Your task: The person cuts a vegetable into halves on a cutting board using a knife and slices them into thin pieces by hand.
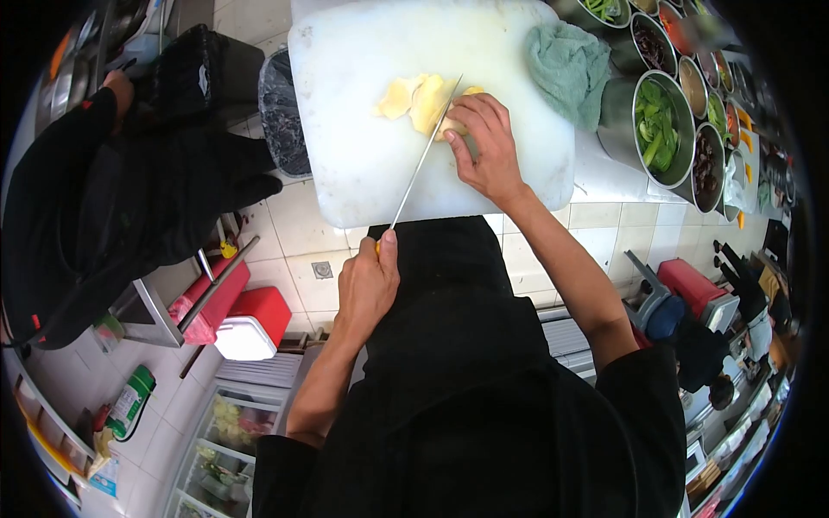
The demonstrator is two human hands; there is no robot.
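My left hand (369, 281) is closed around the handle of a long kitchen knife (414, 175), its yellow end just showing. The blade slants up across the white cutting board (345, 173). Bent over a piece of peeled ginger (451, 128), the fingers of my right hand (488, 147) press it to the board right beside the blade. Thin pale-yellow ginger slices (423, 95) lie overlapping on the blade's left side. A folded green cloth (570, 73) rests at the board's upper right.
Steel pots, one holding green vegetables (656, 129), crowd the right. A bin lined with black plastic (283, 112) stands left of the board. A person in black (129, 198) is at the left; other people are far right. A red-and-white cooler (255, 324) sits lower left.
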